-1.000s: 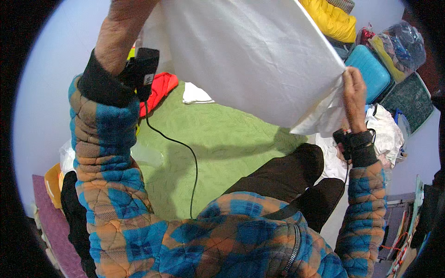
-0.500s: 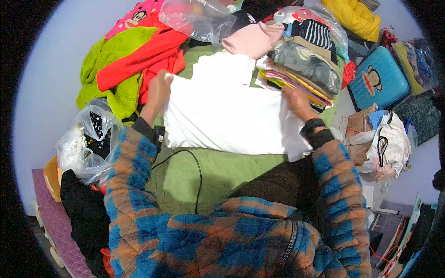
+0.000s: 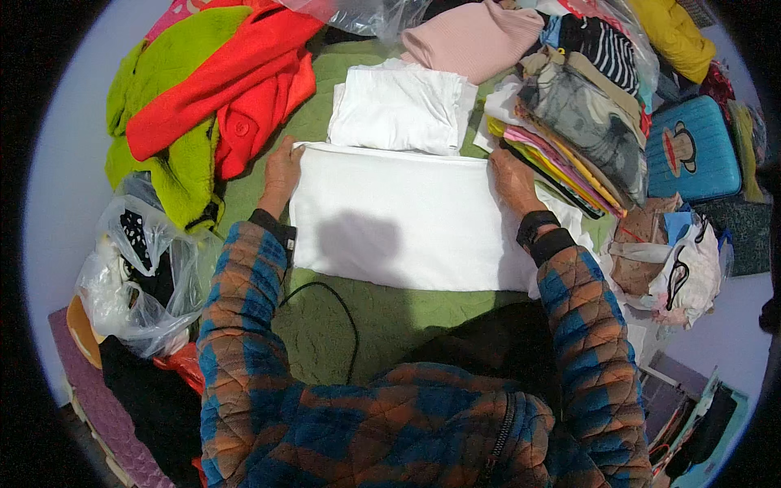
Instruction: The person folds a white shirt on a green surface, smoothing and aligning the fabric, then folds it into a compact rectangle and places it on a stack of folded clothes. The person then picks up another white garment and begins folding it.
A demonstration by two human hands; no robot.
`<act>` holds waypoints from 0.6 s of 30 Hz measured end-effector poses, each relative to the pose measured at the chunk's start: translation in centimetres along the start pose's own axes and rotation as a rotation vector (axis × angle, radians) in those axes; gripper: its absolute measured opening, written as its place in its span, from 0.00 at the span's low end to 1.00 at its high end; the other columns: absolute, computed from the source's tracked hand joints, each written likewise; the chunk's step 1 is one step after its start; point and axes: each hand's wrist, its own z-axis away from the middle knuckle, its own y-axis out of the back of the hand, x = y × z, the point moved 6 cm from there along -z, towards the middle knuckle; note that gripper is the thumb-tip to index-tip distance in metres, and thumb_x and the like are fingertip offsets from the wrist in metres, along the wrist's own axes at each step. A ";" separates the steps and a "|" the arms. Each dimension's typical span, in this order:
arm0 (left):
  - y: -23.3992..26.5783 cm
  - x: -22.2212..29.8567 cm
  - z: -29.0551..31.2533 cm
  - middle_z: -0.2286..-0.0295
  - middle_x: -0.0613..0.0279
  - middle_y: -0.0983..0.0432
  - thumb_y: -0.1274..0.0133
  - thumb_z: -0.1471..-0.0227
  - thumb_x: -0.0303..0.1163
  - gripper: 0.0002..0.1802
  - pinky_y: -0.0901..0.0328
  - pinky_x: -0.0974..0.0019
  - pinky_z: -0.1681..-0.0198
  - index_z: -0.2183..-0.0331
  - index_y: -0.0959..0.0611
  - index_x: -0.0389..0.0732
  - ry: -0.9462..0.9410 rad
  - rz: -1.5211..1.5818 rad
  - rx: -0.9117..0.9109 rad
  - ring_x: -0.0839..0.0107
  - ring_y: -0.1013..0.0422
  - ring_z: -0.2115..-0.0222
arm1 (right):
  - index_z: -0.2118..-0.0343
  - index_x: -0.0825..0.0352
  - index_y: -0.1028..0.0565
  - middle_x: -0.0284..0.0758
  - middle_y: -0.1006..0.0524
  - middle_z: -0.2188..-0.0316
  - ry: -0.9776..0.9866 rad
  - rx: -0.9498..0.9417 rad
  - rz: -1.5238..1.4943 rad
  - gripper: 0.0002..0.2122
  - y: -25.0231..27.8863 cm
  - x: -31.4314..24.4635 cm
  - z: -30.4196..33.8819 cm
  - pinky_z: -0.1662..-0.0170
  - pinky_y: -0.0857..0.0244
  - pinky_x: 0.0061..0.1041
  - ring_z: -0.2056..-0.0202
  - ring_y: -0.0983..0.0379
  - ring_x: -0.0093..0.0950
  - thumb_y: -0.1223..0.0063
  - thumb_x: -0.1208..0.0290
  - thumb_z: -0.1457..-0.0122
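A white cloth garment (image 3: 447,224), folded into a wide rectangle, lies almost flat on the green bed cover (image 3: 317,358) in front of me. My left hand (image 3: 281,175) pinches its far left corner. At the far right corner my right hand (image 3: 512,179) has its fingers closed on the same far edge. Some white fabric spreads past my right wrist. Just beyond the garment sits a small pile of folded white clothes (image 3: 399,110). To the right of that pile is a stack of folded clothes (image 3: 582,134), with a grey patterned piece on top.
Red (image 3: 244,106) and lime-green clothes (image 3: 167,73) are heaped at the far left, above a clear plastic bag (image 3: 159,268). A pink knit (image 3: 476,37) lies at the back. On the right are a blue case (image 3: 695,150) and a bag of items (image 3: 679,268). A black cable (image 3: 346,313) crosses the cover.
The white garment has been straightened into a flatter, neater rectangle, and its far edge is now level. Both hands keep hold of its far corners. My view has shifted a little.
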 end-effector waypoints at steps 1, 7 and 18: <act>-1.0 -0.1 0.0 0.75 0.44 0.27 0.49 0.50 0.36 0.11 0.37 0.53 0.69 0.66 0.27 0.40 0.030 0.002 -0.030 0.45 0.30 0.71 | 0.72 0.66 0.32 0.43 0.27 0.74 0.051 0.077 -0.041 0.03 -0.1 0.0 0.0 0.68 0.35 0.40 0.70 0.29 0.44 0.58 0.77 0.50; -2.2 -0.2 -0.3 0.79 0.52 0.28 0.47 0.51 0.38 0.14 0.37 0.63 0.73 0.67 0.25 0.38 -0.003 -0.025 -0.023 0.62 0.32 0.78 | 0.75 0.66 0.32 0.45 0.27 0.78 -0.004 0.070 -0.004 0.03 -2.3 0.9 -0.3 0.71 0.37 0.45 0.73 0.29 0.46 0.57 0.73 0.49; 6.2 -4.2 8.1 0.76 0.62 0.28 0.47 0.50 0.34 0.15 0.36 0.71 0.70 0.63 0.27 0.33 0.208 0.407 -0.073 0.76 0.33 0.75 | 0.58 0.71 0.32 0.47 0.28 0.59 -0.018 -0.245 -0.309 0.15 4.1 -0.2 0.6 0.55 0.37 0.34 0.57 0.31 0.44 0.48 0.77 0.50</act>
